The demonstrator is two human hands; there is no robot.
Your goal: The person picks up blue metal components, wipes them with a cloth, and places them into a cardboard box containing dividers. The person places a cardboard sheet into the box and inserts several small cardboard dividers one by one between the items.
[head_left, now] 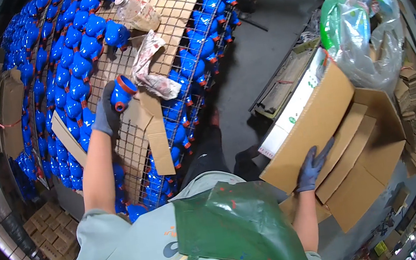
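Note:
My left hand [108,112], in a grey glove, is closed round a glossy blue pipe fitting [121,92] with red-orange rims. It is held just above a wire mesh rack [122,134], where many similar blue fittings [81,66] lie in rows. Beside them on the mesh are a red-stained white rag [153,69], a clear plastic bottle [138,13] and a cardboard strip [158,139]. On my right, an open cardboard box [318,120] stands tilted. My gloved right hand [313,167] rests against its wall with the fingers spread, holding nothing else that I can see.
Clear and green plastic bags [364,28] hang over the box's far side. Behind it are a white carton [290,110] and a metal-framed cart [283,82]. Stacked flat cardboard [9,113] stands at the far left; small brown cartons [52,231] sit lower left.

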